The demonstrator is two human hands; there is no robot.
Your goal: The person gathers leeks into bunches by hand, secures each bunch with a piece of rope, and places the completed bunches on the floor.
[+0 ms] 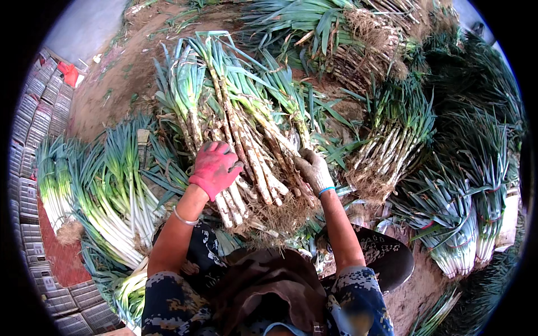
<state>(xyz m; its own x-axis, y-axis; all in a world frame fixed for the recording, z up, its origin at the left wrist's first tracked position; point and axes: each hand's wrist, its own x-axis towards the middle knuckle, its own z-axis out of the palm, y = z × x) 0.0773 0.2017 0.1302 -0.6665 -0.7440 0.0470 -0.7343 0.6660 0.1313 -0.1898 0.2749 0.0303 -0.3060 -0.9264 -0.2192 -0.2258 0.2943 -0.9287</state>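
A loose heap of muddy leeks (255, 154) lies in front of me, green tops pointing away and dirty roots (274, 215) toward me. My left hand (216, 169), in a dirt-smeared pink-red glove, is closed over stalks on the heap's left side. At the right edge of the heap my right hand (314, 172), in a soiled pale glove, is curled around a leek stalk. Its fingertips are partly hidden. Some stalks under the left hand cannot be seen.
Cleaned white-stemmed leeks (120, 207) lie at the left, next to a small bundle (58, 193). Unpeeled leeks (386, 140) sit at the right, with tied bundles (454, 218) beyond. A larger muddy pile (358, 50) lies at the back. Stacked boxes or bricks (33, 120) line the far left.
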